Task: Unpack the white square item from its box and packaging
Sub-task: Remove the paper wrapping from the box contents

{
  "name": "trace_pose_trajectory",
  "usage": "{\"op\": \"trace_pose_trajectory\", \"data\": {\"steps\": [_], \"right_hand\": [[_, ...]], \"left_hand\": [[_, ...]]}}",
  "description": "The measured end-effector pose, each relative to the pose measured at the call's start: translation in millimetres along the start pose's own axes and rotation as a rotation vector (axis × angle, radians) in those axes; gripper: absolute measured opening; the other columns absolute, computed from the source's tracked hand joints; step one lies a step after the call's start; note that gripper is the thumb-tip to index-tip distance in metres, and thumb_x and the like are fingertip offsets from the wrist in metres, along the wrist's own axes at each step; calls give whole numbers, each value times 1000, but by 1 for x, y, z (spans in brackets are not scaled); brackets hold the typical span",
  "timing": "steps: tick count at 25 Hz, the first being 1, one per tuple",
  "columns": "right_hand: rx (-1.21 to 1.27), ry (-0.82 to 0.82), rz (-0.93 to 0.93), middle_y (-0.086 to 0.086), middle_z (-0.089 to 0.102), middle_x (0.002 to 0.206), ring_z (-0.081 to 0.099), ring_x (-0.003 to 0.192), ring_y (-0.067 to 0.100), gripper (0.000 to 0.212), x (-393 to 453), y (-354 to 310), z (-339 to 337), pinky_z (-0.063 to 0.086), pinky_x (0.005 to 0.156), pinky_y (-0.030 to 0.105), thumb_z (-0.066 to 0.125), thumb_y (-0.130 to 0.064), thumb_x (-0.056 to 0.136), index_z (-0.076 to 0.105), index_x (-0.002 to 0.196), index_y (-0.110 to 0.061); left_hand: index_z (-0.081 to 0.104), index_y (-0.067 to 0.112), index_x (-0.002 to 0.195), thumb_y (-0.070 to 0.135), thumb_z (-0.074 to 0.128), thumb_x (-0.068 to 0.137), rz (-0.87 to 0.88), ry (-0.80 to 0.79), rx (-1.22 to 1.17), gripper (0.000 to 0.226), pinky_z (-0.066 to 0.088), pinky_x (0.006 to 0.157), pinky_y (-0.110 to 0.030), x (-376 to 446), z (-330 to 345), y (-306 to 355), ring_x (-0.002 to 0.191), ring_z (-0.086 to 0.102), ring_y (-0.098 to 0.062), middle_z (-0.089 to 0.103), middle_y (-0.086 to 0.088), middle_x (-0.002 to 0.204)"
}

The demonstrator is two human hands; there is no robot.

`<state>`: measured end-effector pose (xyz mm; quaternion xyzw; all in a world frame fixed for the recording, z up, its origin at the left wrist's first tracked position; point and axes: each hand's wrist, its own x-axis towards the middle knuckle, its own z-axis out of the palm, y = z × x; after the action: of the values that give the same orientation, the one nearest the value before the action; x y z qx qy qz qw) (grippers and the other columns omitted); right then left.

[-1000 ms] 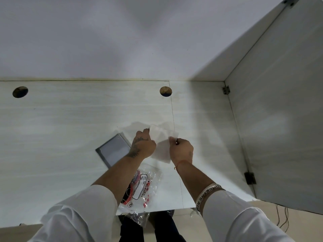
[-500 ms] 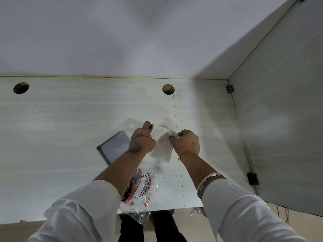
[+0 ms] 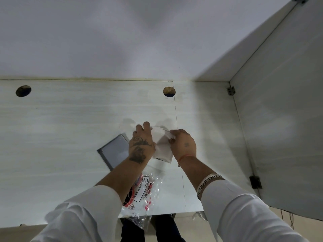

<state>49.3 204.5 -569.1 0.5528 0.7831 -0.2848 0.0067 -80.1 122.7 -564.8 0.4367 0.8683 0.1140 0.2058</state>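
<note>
head view, hands gripping white wrapper

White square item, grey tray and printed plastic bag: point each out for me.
white square item (image 3: 163, 145), head view, its middle between both hands.
grey tray (image 3: 114, 151), head view, its flat centre.
printed plastic bag (image 3: 146, 189), head view, its label.

You see a white item, a grey tray, a clear bag printed red and black, and a pale wood-grain tabletop.
</note>
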Motion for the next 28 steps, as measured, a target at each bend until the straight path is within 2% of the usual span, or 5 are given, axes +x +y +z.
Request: {"op": "trace_pose_trajectory", "data": {"steps": [6, 10, 16, 21, 28], "right_hand": [[-137, -12, -140, 0, 61, 133, 66, 108, 34, 35, 5, 11, 4, 56, 86, 38, 53, -27, 101, 65, 133, -21], [-146, 60, -190, 4, 62, 121, 62, 110, 31, 34, 1, 12, 8, 56, 80, 40, 60, -26, 97, 68, 130, -19], [-126, 7, -129, 0, 64, 107, 63, 105, 26, 22, 14, 5, 0, 50, 75, 32, 66, -27, 92, 79, 110, -25], [-238, -1, -192, 0, 65, 106, 56, 108, 28, 25, -1, 13, 15, 52, 76, 36, 60, -30, 96, 79, 111, -21], [-3, 72, -80, 7, 58, 110, 64, 85, 40, 12, 1, 11, 14, 47, 67, 36, 56, -23, 97, 64, 104, -17]], "left_hand": [[70, 13, 105, 24, 82, 75, 580, -12, 369, 35, 57, 79, -38, -19, 14, -16, 101, 65, -27, 67, -7, 109], [59, 5, 134, 19, 87, 67, 500, -115, 331, 74, 60, 81, -38, -18, 19, -20, 114, 65, -30, 65, -12, 129], [53, 4, 142, 14, 84, 66, 482, -105, 333, 82, 56, 93, -39, -15, 19, -18, 128, 59, -30, 60, -12, 141], [22, 11, 159, 13, 57, 92, 514, -194, 334, 76, 28, 119, -34, -10, 22, -15, 152, 24, -23, 23, -4, 167], [22, 25, 159, 26, 75, 84, 523, -326, 350, 92, 45, 110, -42, 10, 13, -12, 151, 21, -20, 19, 2, 166]]}}
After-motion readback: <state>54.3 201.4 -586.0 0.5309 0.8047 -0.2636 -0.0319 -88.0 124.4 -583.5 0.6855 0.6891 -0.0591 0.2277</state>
